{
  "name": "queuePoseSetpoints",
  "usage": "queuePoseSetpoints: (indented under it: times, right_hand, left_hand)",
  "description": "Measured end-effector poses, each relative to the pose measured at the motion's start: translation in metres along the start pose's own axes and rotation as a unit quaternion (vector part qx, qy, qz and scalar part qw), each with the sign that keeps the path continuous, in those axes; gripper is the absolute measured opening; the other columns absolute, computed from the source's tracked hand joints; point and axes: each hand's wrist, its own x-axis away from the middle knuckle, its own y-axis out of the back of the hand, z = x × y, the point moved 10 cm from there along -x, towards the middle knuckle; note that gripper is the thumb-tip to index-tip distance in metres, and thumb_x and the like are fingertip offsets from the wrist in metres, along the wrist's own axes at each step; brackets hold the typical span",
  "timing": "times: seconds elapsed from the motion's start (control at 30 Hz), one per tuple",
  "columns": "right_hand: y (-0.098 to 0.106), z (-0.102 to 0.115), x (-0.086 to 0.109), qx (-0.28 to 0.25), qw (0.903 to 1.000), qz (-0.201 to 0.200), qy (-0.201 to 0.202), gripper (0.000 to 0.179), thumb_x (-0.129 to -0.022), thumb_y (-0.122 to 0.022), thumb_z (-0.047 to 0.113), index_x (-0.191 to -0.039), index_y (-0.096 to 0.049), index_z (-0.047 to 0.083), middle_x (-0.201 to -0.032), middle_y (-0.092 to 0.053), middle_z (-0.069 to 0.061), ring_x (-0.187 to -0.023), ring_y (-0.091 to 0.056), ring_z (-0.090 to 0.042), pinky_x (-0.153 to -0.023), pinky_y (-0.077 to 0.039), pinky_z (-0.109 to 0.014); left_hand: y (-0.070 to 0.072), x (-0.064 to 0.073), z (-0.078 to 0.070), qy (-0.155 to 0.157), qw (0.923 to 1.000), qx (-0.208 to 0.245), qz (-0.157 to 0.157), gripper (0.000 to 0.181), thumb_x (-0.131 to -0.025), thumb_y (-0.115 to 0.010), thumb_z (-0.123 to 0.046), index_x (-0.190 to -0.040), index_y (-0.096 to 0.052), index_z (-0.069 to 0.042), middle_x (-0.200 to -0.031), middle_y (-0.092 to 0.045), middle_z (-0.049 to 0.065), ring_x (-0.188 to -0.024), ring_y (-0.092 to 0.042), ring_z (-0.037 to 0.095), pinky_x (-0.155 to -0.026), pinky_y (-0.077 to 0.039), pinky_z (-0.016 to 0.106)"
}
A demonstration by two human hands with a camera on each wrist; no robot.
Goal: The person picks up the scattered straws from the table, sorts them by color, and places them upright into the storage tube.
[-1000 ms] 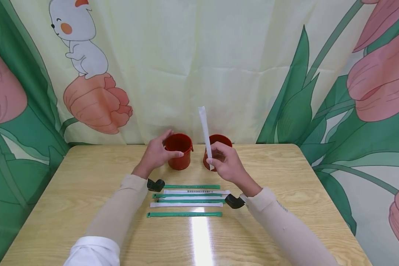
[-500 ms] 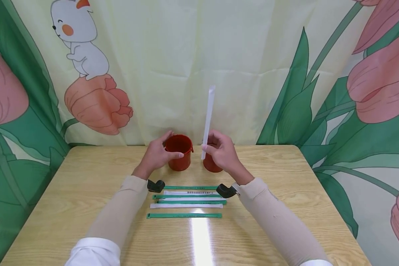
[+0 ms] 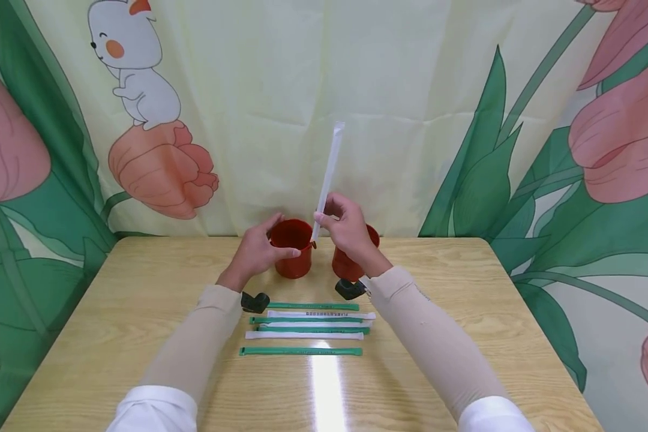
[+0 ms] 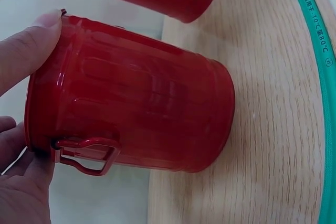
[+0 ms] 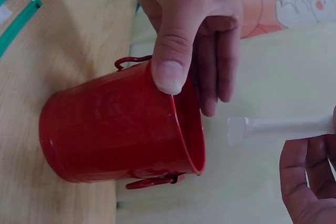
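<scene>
My left hand grips a small red metal bucket by its rim, thumb at the near side and fingers behind. The bucket stands upright on the table, a looped handle on its side. Between thumb and fingers, my right hand pinches a white paper-wrapped straw near its lower end. That straw points up, leaning slightly right. In the right wrist view the straw's flat end is apart from the bucket's mouth. A second red bucket stands to the right, partly hidden behind my right hand and wrist.
Several wrapped straws, green and white, lie in a crosswise row on the wooden table in front of the buckets. A printed curtain hangs directly behind the table's far edge. Black wrist cameras sit at both wrists.
My right hand has moved left and up with the white straw, from in front of the right bucket to beside the left one. The left hand and its bucket have stayed in place.
</scene>
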Motion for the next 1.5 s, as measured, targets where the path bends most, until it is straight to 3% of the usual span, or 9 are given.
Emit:
queuePoseSetpoints:
  times: [0.2, 0.33, 0.6, 0.9, 1.03, 1.23, 1.37, 1.5]
  right_hand:
    - [-0.014, 0.001, -0.014, 0.03, 0.9994, 0.017, 0.005, 0.013, -0.097, -0.07, 0.004, -0.11, -0.07, 0.003, -0.112, -0.072, -0.025, -0.104, -0.066, -0.032, -0.102, -0.059, -0.051]
    - [-0.026, 0.0, -0.017, 0.063, 0.9973, 0.037, -0.002, 0.017, -0.098, -0.07, 0.005, -0.114, -0.071, 0.002, -0.109, -0.074, -0.018, -0.103, -0.067, -0.031, -0.103, -0.057, -0.052]
    - [-0.044, -0.007, -0.019, 0.12, 0.99, 0.065, -0.036, 0.014, -0.099, -0.069, 0.007, -0.112, -0.071, 0.003, -0.101, -0.072, -0.013, -0.093, -0.066, -0.029, -0.085, -0.065, -0.044]
    - [-0.058, -0.023, -0.017, 0.148, 0.9787, 0.112, -0.088, 0.014, -0.098, -0.069, 0.006, -0.11, -0.071, 0.0, -0.096, -0.072, -0.014, -0.085, -0.067, -0.028, -0.08, -0.066, -0.041]
    - [-0.06, -0.027, -0.018, 0.144, 0.9769, 0.121, -0.101, 0.012, -0.098, -0.069, 0.006, -0.106, -0.072, -0.001, -0.093, -0.071, -0.015, -0.081, -0.068, -0.029, -0.078, -0.065, -0.043]
    - [-0.051, -0.032, -0.017, 0.169, 0.9721, 0.11, -0.12, 0.016, -0.1, -0.066, 0.013, -0.11, -0.073, 0.002, -0.1, -0.075, -0.019, -0.08, -0.067, -0.028, -0.063, -0.059, -0.034]
    - [-0.041, -0.032, -0.014, 0.16, 0.9745, 0.096, -0.125, 0.018, -0.101, -0.067, 0.016, -0.113, -0.073, 0.005, -0.108, -0.076, -0.019, -0.088, -0.069, -0.029, -0.071, -0.062, -0.036]
    - [-0.034, -0.025, -0.009, 0.145, 0.9787, 0.096, -0.109, 0.014, -0.099, -0.068, 0.017, -0.109, -0.074, 0.008, -0.105, -0.076, -0.015, -0.09, -0.071, -0.028, -0.076, -0.061, -0.035]
  left_hand:
    - [0.0, 0.0, -0.003, -0.007, 1.0, 0.006, 0.002, 0.099, -0.085, -0.088, -0.029, -0.165, -0.031, -0.013, -0.163, -0.046, 0.009, -0.143, -0.05, 0.036, -0.113, -0.052, 0.053]
    - [0.001, 0.001, -0.002, -0.007, 1.0, 0.004, 0.005, 0.099, -0.085, -0.088, -0.028, -0.165, -0.031, -0.013, -0.163, -0.046, 0.01, -0.143, -0.05, 0.036, -0.113, -0.051, 0.053]
    - [-0.001, 0.001, -0.008, -0.04, 0.9992, 0.004, 0.002, 0.084, -0.084, -0.089, -0.027, -0.156, -0.046, -0.015, -0.146, -0.06, 0.009, -0.13, -0.058, 0.034, -0.11, -0.054, 0.051]
    - [-0.004, 0.0, -0.005, -0.037, 0.9992, 0.01, 0.006, 0.081, -0.084, -0.089, -0.025, -0.154, -0.048, -0.018, -0.146, -0.06, 0.007, -0.128, -0.057, 0.033, -0.111, -0.053, 0.052]
    - [-0.003, 0.0, -0.005, -0.037, 0.9993, 0.009, 0.007, 0.085, -0.084, -0.089, -0.025, -0.156, -0.046, -0.016, -0.148, -0.059, 0.008, -0.129, -0.056, 0.033, -0.112, -0.052, 0.052]
    - [-0.005, 0.0, -0.002, -0.031, 0.9994, 0.012, 0.012, 0.091, -0.084, -0.088, -0.027, -0.161, -0.04, -0.016, -0.15, -0.058, 0.009, -0.13, -0.057, 0.034, -0.11, -0.053, 0.053]
    - [-0.004, -0.001, 0.002, -0.014, 0.9997, 0.013, 0.015, 0.095, -0.086, -0.087, -0.027, -0.164, -0.034, -0.017, -0.154, -0.055, 0.01, -0.132, -0.056, 0.035, -0.11, -0.053, 0.053]
    - [0.0, -0.004, 0.004, -0.006, 0.9997, 0.018, 0.015, 0.097, -0.086, -0.087, -0.027, -0.165, -0.031, -0.018, -0.156, -0.054, 0.011, -0.135, -0.055, 0.038, -0.11, -0.053, 0.054]
